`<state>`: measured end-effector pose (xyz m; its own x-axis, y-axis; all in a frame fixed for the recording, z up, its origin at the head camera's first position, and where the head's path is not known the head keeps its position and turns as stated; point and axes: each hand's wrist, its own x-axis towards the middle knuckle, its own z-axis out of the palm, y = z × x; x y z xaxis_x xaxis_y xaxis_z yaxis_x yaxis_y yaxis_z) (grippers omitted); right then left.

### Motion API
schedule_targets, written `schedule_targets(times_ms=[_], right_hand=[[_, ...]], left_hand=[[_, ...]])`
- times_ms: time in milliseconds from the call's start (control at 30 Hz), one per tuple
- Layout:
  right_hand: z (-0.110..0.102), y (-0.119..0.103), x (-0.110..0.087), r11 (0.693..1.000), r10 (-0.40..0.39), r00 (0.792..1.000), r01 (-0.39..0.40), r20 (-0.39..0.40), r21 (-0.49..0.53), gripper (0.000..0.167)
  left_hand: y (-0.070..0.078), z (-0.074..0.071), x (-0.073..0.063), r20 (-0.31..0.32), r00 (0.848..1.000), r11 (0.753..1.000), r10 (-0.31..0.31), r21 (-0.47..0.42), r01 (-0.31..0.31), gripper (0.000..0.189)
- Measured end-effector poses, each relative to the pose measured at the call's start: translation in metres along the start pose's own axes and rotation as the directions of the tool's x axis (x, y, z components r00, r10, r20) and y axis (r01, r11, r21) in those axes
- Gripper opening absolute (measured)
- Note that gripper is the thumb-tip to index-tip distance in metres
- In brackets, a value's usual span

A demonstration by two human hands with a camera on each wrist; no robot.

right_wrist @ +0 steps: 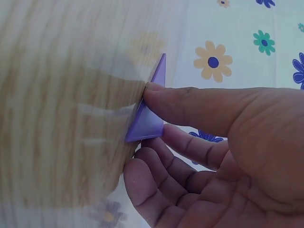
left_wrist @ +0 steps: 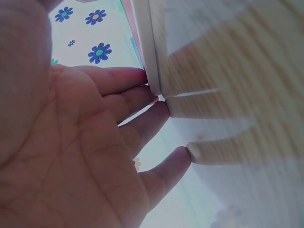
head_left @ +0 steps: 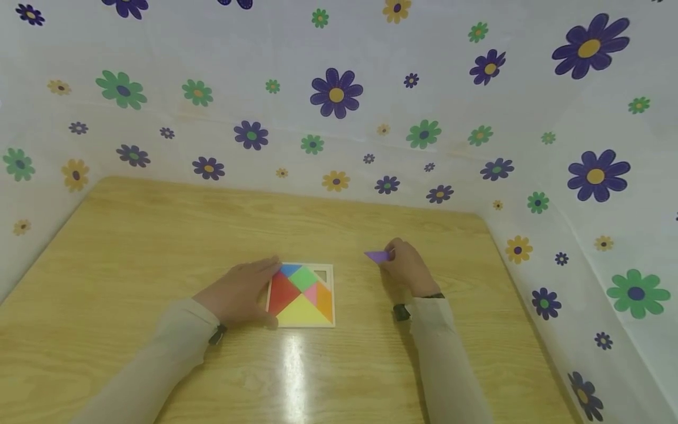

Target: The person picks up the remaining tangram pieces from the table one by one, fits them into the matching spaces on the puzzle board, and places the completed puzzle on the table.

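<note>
A square tangram tray [head_left: 333, 306] with a pale rim lies on the table. Inside it are red [head_left: 282, 292], yellow [head_left: 302, 314], blue [head_left: 289, 269], green [head_left: 303, 278], pink [head_left: 310, 294] and orange [head_left: 324, 304] pieces, with a bare recess at its upper right corner. My left hand [head_left: 239, 291] rests along the tray's left side, fingers extended at the far corner and thumb by the near one. To the right of the tray, my right hand [head_left: 409, 266] pinches a purple triangle [right_wrist: 148, 121] between thumb and forefinger, close over the table; its other fingers curl below.
The wooden table [head_left: 159, 235] is bordered at the back and sides by white cloth [head_left: 286, 53] printed with flowers. A glare spot [head_left: 293, 371] shines on the tabletop in front of the tray. Dark bands circle both wrists.
</note>
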<state>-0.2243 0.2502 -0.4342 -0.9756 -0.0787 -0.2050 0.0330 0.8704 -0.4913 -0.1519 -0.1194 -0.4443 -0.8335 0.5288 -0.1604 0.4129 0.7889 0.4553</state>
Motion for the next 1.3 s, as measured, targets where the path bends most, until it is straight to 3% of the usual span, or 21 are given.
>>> schedule_targets(times_ms=[333,733,1300], right_hand=[[0.0,-0.002,-0.001,1.0,-0.017,1.0,0.017,-0.01,0.007,0.033],[0.003,-0.006,0.0,1.0,-0.019,1.0,0.019,-0.006,0.018,0.036],[0.008,-0.015,-0.002,0.996,-0.034,0.999,0.034,0.002,0.078,0.03]], left_hand=[[-0.001,0.0,0.003,0.022,0.999,1.0,-0.024,0.008,0.024,0.11],[-0.006,0.001,0.004,0.014,1.0,1.0,0.006,0.027,-0.006,0.11],[0.0,-0.003,0.002,0.017,1.0,1.0,-0.007,0.009,0.007,0.108]])
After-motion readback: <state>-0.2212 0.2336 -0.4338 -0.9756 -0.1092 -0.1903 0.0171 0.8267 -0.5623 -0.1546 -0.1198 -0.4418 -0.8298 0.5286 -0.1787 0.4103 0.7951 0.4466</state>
